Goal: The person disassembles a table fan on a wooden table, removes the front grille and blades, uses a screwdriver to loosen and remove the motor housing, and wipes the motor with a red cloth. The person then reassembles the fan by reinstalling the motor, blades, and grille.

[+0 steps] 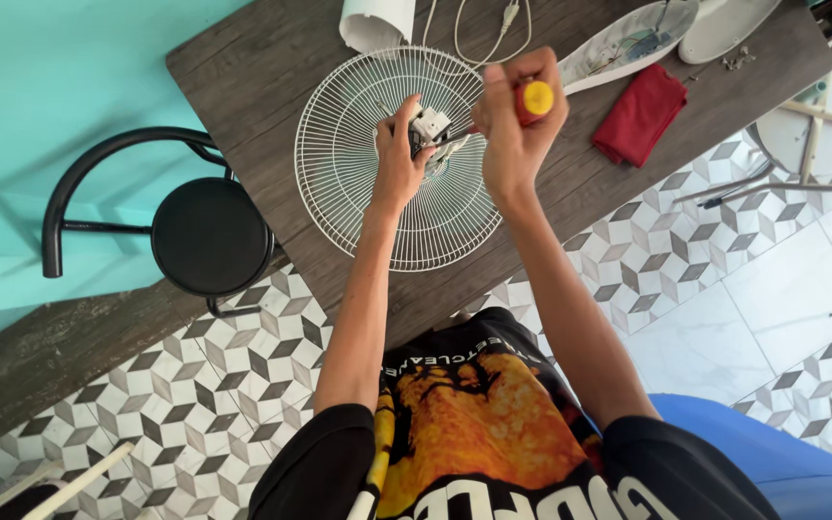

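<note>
A black shirt [493, 433] with an orange and yellow print fills the bottom of the view, nearest the lens, and two bare forearms reach up from it toward a dark wood-grain surface [272, 58].

The left hand [399, 159] is closed around a small white switch block [430, 125], fingers curled over its left side, holding it just above the middle of a round white wire fan guard [349, 173] that lies flat on the surface. The right hand [517, 120] is clenched around a screwdriver [534, 97] with a red handle and a yellow end cap that faces the camera; its shaft points down toward the switch block, and the tip is hidden between the two hands.

Beyond the guard, at the far edge of the surface, stands a white cylindrical part [377, 21], with a thin white cord [493, 39] looped just beside it. To the right lie an open white housing shell [628, 43] with wiring inside, a second white shell [729, 24], and a folded red cloth [639, 114] near them.

Left of the surface stands a black round stool [209, 236] with a curved tube back, against a turquoise wall [50, 77]. The floor [204, 385] is tiled in a grey and white geometric pattern.
</note>
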